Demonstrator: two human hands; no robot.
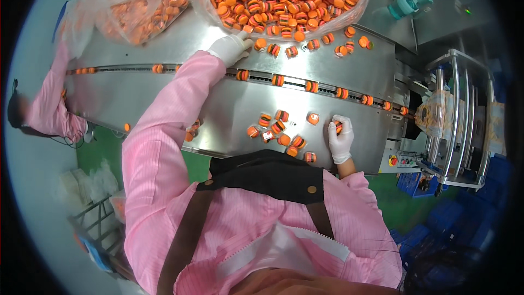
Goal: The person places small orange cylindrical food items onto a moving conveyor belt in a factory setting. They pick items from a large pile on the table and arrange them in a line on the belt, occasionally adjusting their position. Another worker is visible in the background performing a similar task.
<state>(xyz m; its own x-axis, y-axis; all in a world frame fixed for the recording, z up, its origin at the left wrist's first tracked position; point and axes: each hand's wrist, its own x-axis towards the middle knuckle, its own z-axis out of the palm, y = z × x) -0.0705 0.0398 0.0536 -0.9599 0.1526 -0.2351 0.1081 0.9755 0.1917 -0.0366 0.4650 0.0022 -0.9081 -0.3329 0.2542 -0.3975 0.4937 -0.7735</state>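
Burger-shaped candies, orange with dark and red layers, lie around both my gloved hands. My left hand (230, 49) reaches over the steel table at the lower edge of a big clear bag (203, 1), its fingers stretched out and apart near some loose candies (274, 49). I see nothing held in it. On the near side of the table, my right hand (341, 141) has its fingers curled round a burger-shaped candy (338, 127), partly hidden by the glove. Left of it lies a loose group of clear-wrapped candies (278, 127). Between my hands, single candies (311, 86) sit spaced along a narrow conveyor channel (295, 82).
A second candy-filled bag (147, 8) stands at the far left. On the right are a metal-framed machine (456, 120) and a red button (393, 160). Teal cups (405, 5) stand at the far right. Another person in a pink sleeve (48, 95) is at the left end.
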